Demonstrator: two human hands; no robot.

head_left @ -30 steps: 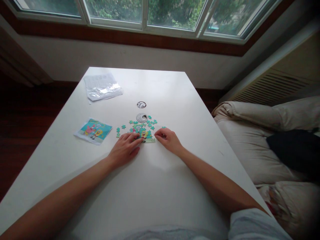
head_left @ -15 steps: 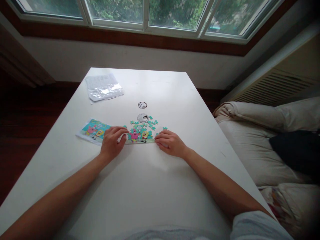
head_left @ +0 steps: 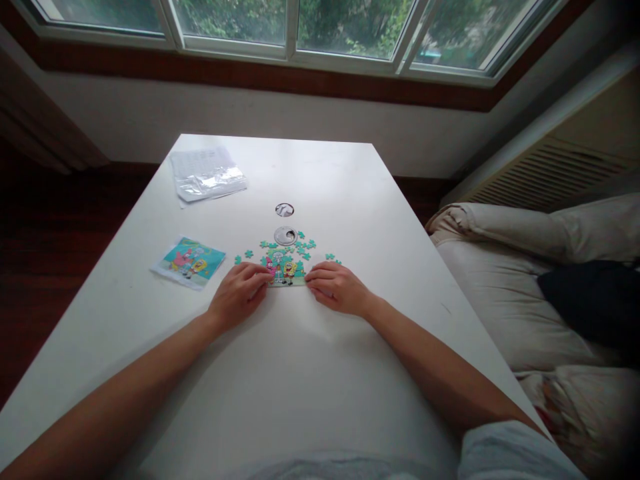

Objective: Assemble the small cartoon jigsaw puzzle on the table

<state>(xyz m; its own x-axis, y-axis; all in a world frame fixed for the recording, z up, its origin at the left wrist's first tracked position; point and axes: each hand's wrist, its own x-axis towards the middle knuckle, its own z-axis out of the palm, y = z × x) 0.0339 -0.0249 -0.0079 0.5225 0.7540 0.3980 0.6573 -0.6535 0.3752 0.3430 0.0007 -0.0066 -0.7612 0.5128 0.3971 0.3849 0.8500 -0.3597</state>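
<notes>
See a flat, teal-and-green cartoon jigsaw puzzle (head_left: 289, 270) on the glossy white table (head_left: 300, 373), between left hand (head_left: 243, 290) and right hand (head_left: 337, 287), fingers curled at both side edges; cannot tell about any grip. Judge light, thin, easily split; hold by outer edges. Find open room bodyward, loose green jigsaw pieces (head_left: 307, 256) beyond.

Not one readable word or number coming through here! At the far left of the table (head_left: 320, 373), paper (head_left: 197, 162) under clear plastic (head_left: 215, 185) carries faint grey print-like rows, far too small and blurred to read; nearer, any lettering on the colourful picture packet (head_left: 193, 262) is too fine to make out, and the jigsaw puzzle (head_left: 285, 268) gives up no legible letter
</notes>
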